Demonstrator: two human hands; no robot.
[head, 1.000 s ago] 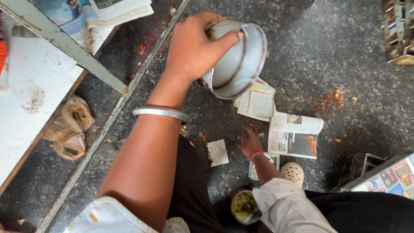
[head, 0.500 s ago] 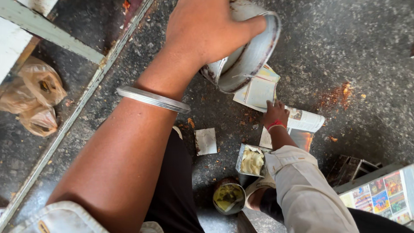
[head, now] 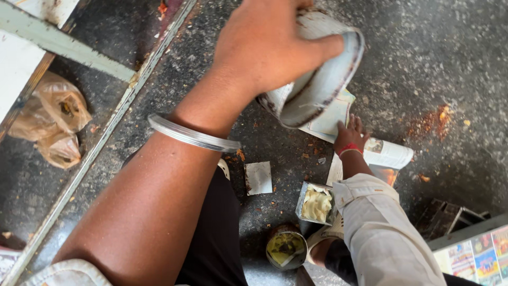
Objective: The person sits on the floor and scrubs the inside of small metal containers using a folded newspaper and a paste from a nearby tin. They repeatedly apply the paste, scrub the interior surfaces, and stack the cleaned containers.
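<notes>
Left hand (head: 270, 47): fingers clasp a tilted round white metal bowl (head: 317, 79).
Right hand (head: 350, 135): fingers spread, pressing folded newspaper sheets (head: 389, 153) on the dark floor (head: 423, 63).

On the dark floor (head: 434, 47): crumpled plastic bags (head: 53, 124) at the left edge, an open round tin (head: 286, 248) near the bottom, an orange stain (head: 431, 123) right.

A round metal bowl (head: 323, 79), whitish and smeared inside with a dark-stained rim, is tipped on its side, mouth facing down-right, held up above the dark floor (head: 423, 53). Folded newspaper sheets (head: 338, 114) lie flat on the floor beneath it.
</notes>
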